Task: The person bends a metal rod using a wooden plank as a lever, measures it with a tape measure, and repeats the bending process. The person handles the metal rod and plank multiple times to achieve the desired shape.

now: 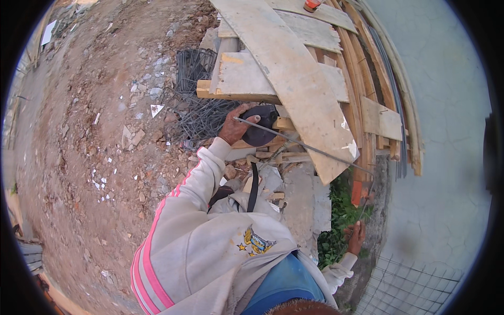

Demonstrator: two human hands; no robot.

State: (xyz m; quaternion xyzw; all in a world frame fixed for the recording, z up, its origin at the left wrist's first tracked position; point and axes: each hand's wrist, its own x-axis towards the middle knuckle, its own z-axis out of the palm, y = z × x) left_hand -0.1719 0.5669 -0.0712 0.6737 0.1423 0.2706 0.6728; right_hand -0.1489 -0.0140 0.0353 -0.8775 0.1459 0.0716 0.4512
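Observation:
A thin grey steel rod (325, 154) slants across the middle of the view and bends sharply downward near the wall. My left hand (234, 126) is closed around its upper left end, beside a dark rounded object (260, 126) that looks like a cap; whether the hand also touches that object I cannot tell. Lower right, my right hand (356, 237) pinches the end of the bent part, above green plants (332, 231). An orange-red block (359, 193) sits just behind the bent stretch of rod.
Stacked planks and boards (294, 79) stand ahead, alongside a pale wall (436, 115). Tangled wire (202, 115) lies left of them. Rubble-strewn dirt (89, 131) spreads across the left. Wire mesh (412, 286) leans at the lower right. A red-orange container (312, 5) rests on the boards.

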